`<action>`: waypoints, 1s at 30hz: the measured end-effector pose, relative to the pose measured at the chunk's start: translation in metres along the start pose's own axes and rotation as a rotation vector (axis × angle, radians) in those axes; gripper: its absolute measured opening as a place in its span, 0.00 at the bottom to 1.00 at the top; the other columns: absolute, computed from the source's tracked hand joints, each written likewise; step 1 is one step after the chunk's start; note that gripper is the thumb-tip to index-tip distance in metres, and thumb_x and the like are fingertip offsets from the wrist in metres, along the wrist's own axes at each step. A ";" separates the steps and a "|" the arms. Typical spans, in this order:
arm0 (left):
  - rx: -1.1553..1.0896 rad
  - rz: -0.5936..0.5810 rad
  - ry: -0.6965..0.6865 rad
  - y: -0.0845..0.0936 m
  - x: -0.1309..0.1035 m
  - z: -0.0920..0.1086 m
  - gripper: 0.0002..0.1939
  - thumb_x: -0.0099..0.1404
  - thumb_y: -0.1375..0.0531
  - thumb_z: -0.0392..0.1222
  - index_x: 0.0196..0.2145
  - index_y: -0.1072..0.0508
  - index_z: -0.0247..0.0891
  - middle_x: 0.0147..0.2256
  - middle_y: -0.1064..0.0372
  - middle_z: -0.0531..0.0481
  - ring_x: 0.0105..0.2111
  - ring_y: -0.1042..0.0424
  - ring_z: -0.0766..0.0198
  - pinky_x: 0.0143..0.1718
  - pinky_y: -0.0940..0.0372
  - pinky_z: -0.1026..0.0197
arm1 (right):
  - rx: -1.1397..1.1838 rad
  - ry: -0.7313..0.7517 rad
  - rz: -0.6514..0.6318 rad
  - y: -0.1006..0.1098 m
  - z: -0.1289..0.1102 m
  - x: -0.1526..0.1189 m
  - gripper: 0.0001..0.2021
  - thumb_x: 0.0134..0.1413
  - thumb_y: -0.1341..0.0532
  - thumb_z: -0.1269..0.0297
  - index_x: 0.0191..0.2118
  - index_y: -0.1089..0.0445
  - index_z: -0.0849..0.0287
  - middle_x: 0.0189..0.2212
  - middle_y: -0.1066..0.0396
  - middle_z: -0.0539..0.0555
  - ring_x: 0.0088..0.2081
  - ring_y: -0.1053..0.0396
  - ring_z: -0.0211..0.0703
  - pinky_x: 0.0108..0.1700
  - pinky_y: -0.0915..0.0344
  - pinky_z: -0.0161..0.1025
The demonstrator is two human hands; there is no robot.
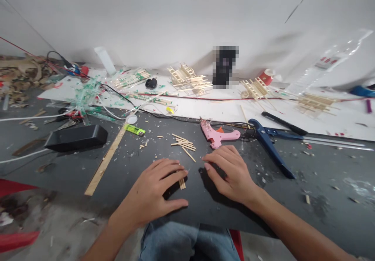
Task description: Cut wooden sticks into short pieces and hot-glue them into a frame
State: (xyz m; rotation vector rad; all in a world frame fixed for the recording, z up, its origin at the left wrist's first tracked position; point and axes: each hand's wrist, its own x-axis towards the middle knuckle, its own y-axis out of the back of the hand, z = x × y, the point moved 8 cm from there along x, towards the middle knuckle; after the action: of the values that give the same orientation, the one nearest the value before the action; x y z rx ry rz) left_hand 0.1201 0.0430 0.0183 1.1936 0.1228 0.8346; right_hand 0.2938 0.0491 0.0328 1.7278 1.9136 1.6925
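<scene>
My left hand (159, 187) rests over the front of the grey table, fingers stretched out and thumb apart. Beneath its fingertips lie a few short wooden sticks (182, 183), partly hidden by the fingers. To the right, my right hand (227, 171) hovers at or on the tabletop with loosely curved fingers and nothing visible in them. Between and beyond both hands is a loose pile of short wooden sticks (184, 142). Just past my right fingers sits a pink hot glue gun (218, 134) with an orange trigger.
Behind stand small wooden stick models (187, 77). A blue-handled tool (271, 148) and a black pen (283, 123) lie right. Left are a green lighter (134, 130), a wooden strip (106, 159), a black box (76, 138) and plastic wrappers (88, 93). Cables cross the table.
</scene>
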 end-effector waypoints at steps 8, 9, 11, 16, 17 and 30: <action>0.146 0.006 0.283 0.014 0.056 -0.059 0.10 0.73 0.42 0.40 0.47 0.22 0.39 0.46 0.21 0.45 0.47 0.24 0.55 0.50 0.32 0.53 | -0.287 -0.220 -0.106 0.011 0.072 0.004 0.20 0.57 0.44 0.73 0.56 0.31 0.65 0.52 0.30 0.68 0.52 0.34 0.63 0.51 0.38 0.58; 0.152 -0.027 0.278 0.010 0.064 -0.063 0.09 0.72 0.41 0.40 0.45 0.21 0.39 0.44 0.21 0.45 0.46 0.24 0.54 0.48 0.31 0.54 | -0.307 -0.232 -0.135 0.010 0.080 0.004 0.24 0.56 0.44 0.73 0.59 0.33 0.65 0.56 0.32 0.69 0.53 0.35 0.66 0.52 0.37 0.60; 0.146 -0.082 0.254 0.003 0.076 -0.067 0.07 0.70 0.40 0.38 0.40 0.20 0.38 0.40 0.21 0.45 0.43 0.24 0.55 0.44 0.32 0.56 | -0.319 -0.229 -0.196 0.006 0.092 0.006 0.29 0.54 0.44 0.73 0.64 0.36 0.64 0.60 0.35 0.69 0.56 0.37 0.67 0.54 0.38 0.63; 0.078 -0.115 0.237 0.001 0.081 -0.069 0.10 0.69 0.42 0.34 0.33 0.21 0.38 0.33 0.23 0.47 0.37 0.25 0.58 0.40 0.34 0.60 | -0.257 -0.193 -0.293 -0.006 0.103 0.015 0.25 0.57 0.46 0.72 0.60 0.32 0.58 0.56 0.31 0.65 0.56 0.35 0.63 0.56 0.39 0.66; 0.050 -0.108 0.243 0.003 0.081 -0.069 0.10 0.69 0.42 0.34 0.34 0.21 0.38 0.33 0.23 0.46 0.37 0.25 0.58 0.40 0.34 0.60 | -0.234 -0.190 -0.303 -0.006 0.104 0.016 0.23 0.57 0.46 0.72 0.59 0.32 0.58 0.55 0.31 0.64 0.55 0.34 0.62 0.56 0.39 0.65; -0.763 0.048 0.414 -0.010 0.113 -0.086 0.13 0.68 0.38 0.46 0.44 0.26 0.34 0.33 0.23 0.48 0.31 0.22 0.64 0.35 0.25 0.61 | 0.125 -0.094 -0.046 0.024 0.071 0.016 0.12 0.54 0.39 0.69 0.44 0.38 0.54 0.37 0.32 0.54 0.35 0.32 0.45 0.35 0.33 0.41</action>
State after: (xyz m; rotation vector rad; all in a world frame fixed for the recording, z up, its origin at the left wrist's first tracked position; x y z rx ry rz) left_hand 0.1613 0.1790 0.0128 0.3026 0.0983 1.0363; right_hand 0.3496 0.1017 0.0310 1.7552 2.0400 1.4783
